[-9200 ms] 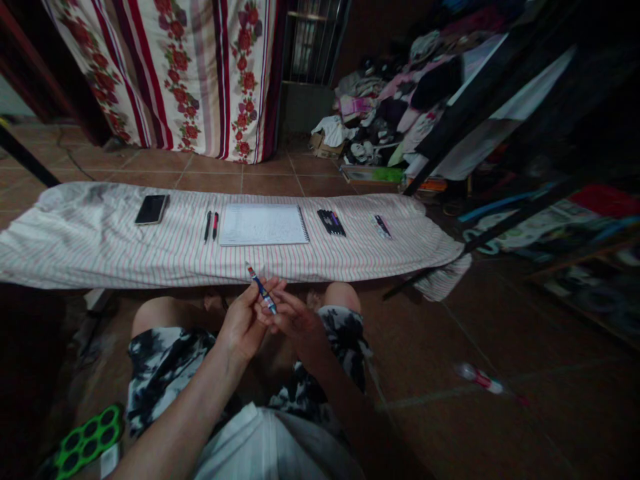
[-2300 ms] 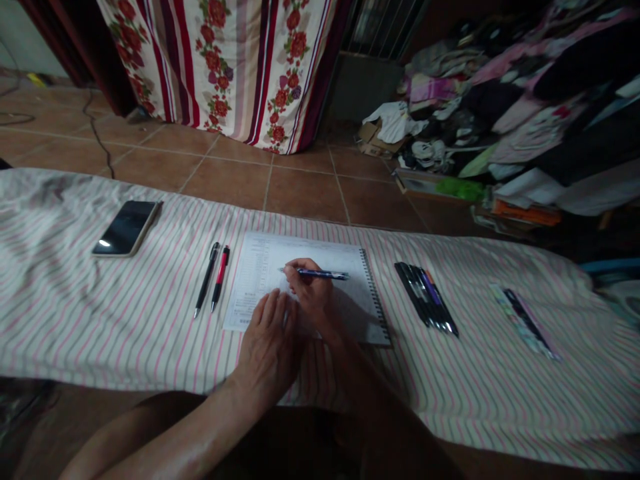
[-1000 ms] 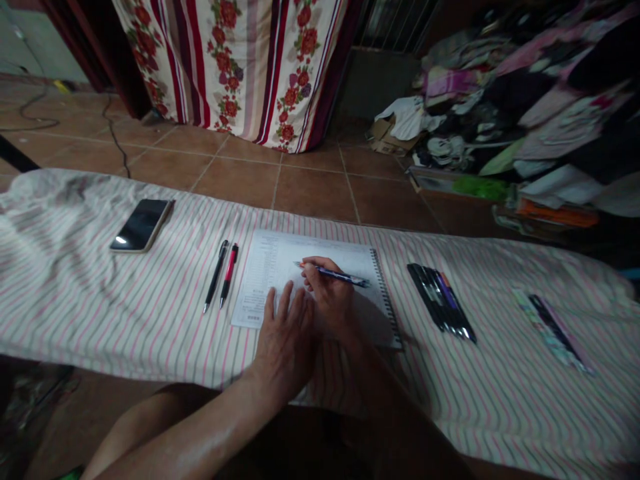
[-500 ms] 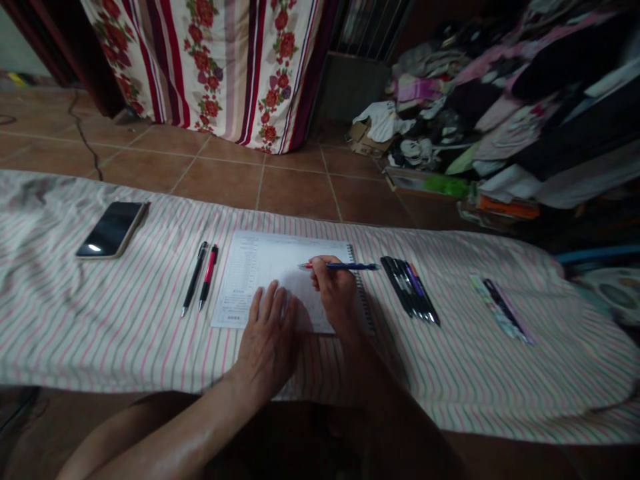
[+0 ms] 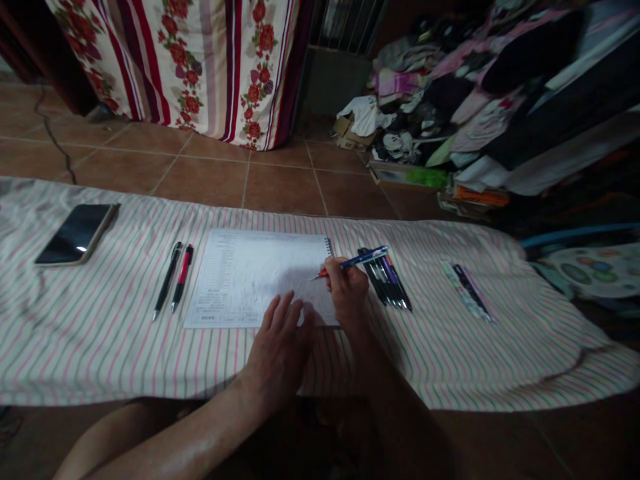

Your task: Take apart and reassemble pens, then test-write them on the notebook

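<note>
A spiral notebook lies open on a striped cloth. My right hand is closed round a blue pen with a red tip, held over the notebook's right edge near the spiral. My left hand lies flat with fingers spread on the notebook's lower right corner.
A black pen and a red pen lie left of the notebook, a phone further left. Several dark pens lie right of it, then a packaged pen. Piled clothes and a floral curtain stand behind.
My right hand has moved the blue pen rightward across the notebook to its spiral edge and tilted it up. The left hand slid a little toward the lower right corner. The view shifted right.
</note>
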`<move>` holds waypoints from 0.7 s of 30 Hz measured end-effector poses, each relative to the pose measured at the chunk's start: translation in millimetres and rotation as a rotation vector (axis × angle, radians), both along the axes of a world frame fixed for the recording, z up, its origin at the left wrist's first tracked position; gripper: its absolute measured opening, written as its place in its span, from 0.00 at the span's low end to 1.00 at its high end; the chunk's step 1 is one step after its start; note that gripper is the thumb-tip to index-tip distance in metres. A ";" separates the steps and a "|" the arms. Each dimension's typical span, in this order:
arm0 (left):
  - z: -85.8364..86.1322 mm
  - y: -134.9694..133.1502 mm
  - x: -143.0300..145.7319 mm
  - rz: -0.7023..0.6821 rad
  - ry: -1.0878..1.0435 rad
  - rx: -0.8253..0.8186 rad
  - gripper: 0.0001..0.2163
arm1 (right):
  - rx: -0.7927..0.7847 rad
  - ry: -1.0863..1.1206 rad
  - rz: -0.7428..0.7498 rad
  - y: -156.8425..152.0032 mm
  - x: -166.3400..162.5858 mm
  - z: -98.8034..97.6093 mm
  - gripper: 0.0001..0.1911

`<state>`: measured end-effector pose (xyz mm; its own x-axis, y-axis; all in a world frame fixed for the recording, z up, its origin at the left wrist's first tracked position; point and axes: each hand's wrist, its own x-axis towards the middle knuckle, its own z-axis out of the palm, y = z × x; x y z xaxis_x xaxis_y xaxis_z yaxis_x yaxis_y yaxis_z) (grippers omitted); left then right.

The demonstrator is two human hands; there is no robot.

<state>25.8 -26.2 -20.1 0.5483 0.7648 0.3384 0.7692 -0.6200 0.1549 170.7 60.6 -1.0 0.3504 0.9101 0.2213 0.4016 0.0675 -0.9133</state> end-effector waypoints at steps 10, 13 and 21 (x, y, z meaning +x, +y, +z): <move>-1.8 -11.8 18.5 -0.061 -0.040 0.036 0.15 | 0.001 -0.189 0.024 -25.7 42.7 3.0 0.16; -1.7 -18.8 23.1 -0.087 -0.029 0.047 0.14 | -0.003 -0.200 0.038 -33.4 45.7 1.8 0.17; -3.1 -29.6 26.3 -0.137 0.006 0.012 0.18 | -0.150 -0.025 0.189 -53.2 33.6 -6.4 0.17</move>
<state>52.1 -55.9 -23.2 0.6496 0.6785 0.3429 0.6780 -0.7211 0.1424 204.3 7.4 -7.4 0.1665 0.9823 0.0853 0.4175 0.0081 -0.9087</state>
